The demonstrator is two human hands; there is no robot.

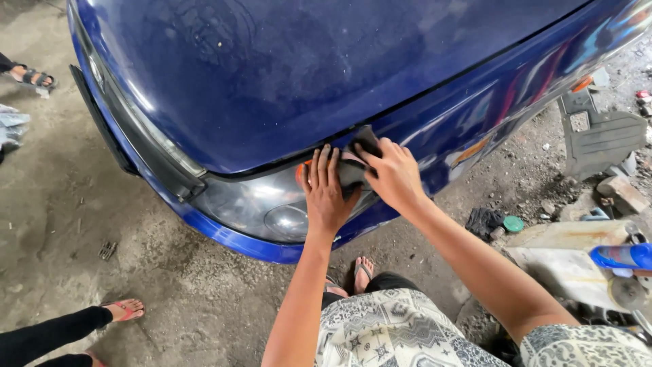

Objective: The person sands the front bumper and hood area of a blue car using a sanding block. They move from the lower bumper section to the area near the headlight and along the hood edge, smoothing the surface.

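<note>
Both hands lie side by side on the headlight [258,200], left hand [326,194] beside right hand [392,173] (a cloth [356,163] under it); hood [305,68] beyond, bottle [621,256] far right.

Soft, even daylight throughout; pale sheen glints off the blue car hood [326,61] and fender [475,115]. Faint shadow beneath the bumper [231,234]. Focus sharp, edges bowing with wide-angle distortion.

Car hood [305,61]: glossy blue painted metal w/ dust specks. Headlight [251,200]: smooth clear plastic, hazy. Rag [353,170]: dark matt cloth. Floor [61,204]: rough grey concrete.
</note>
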